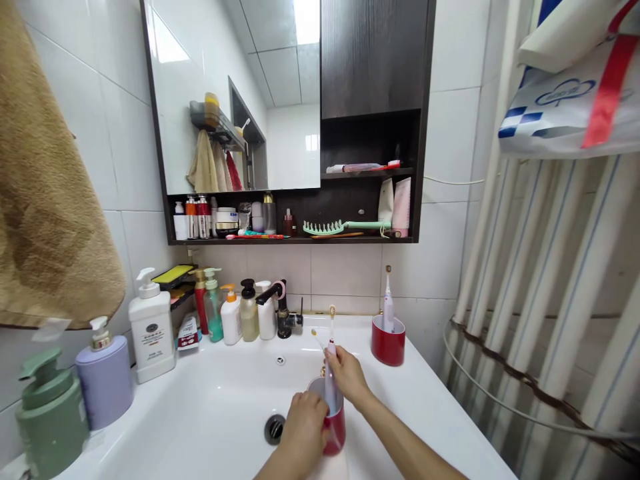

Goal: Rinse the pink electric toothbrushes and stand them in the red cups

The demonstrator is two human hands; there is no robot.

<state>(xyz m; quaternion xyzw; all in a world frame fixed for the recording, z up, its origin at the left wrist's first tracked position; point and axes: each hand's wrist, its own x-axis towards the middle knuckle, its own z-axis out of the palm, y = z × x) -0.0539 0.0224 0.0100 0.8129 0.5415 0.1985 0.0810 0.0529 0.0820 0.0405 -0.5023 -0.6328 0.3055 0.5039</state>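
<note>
My left hand [304, 427] is closed around the side of a red cup [337, 430] above the right side of the sink. My right hand [350, 375] grips a white and pink electric toothbrush [331, 377], its lower end inside the cup and its head pointing up. A second, thinner toothbrush [317, 339] leans out of the same cup on the left. Farther back on the sink's right ledge stands another red cup [388, 343], holding a pale electric toothbrush [388, 307]. My left fingertips are partly hidden behind the cup.
Below lies the white sink [210, 407] with a drain [275, 429] and a black faucet [283, 313]. Several pump bottles [150, 327] line the left and back ledge. A dark mirror cabinet [375, 60] hangs above, and white pipes [560, 267] run along the right.
</note>
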